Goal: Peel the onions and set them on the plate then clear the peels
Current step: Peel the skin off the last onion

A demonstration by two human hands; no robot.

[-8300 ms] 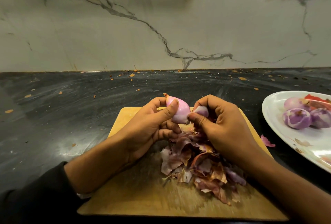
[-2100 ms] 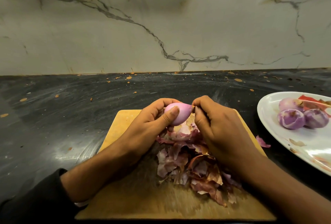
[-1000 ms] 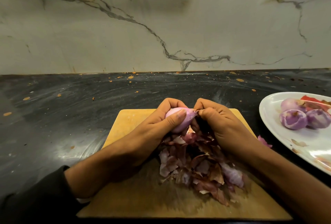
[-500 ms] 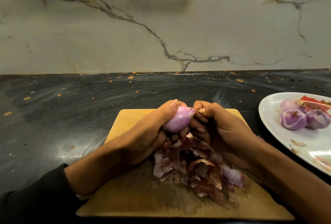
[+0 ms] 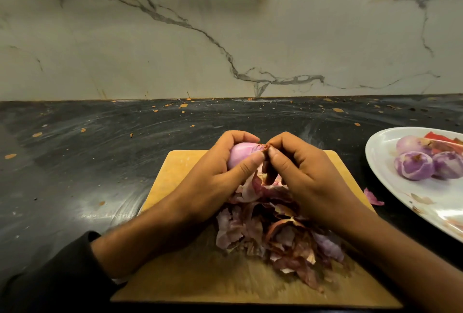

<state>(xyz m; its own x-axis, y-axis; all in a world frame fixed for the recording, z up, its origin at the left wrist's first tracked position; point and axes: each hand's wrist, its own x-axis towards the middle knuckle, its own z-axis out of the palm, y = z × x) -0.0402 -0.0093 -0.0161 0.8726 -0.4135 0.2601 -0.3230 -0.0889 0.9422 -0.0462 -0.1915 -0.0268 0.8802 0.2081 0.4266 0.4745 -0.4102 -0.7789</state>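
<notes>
Two hands over cutting board [image 5: 175,170], one onion between them; left hand [image 5: 215,182] wraps onion [image 5: 239,156], fingers curled over top, thumb pressed along near side. Onion looks small, light, firm, its bared skin glossy, likely slippery, so cupped grip suits. Right hand [image 5: 308,180] pinches dry tip with thumb and forefinger, other fingers curled. Remaining skin papery, probably tears easily; best taken at tip, pulled along length. Peels [image 5: 273,232] heaped on board below. Peeled onions [image 5: 413,168] on plate [image 5: 380,152] far right
</notes>
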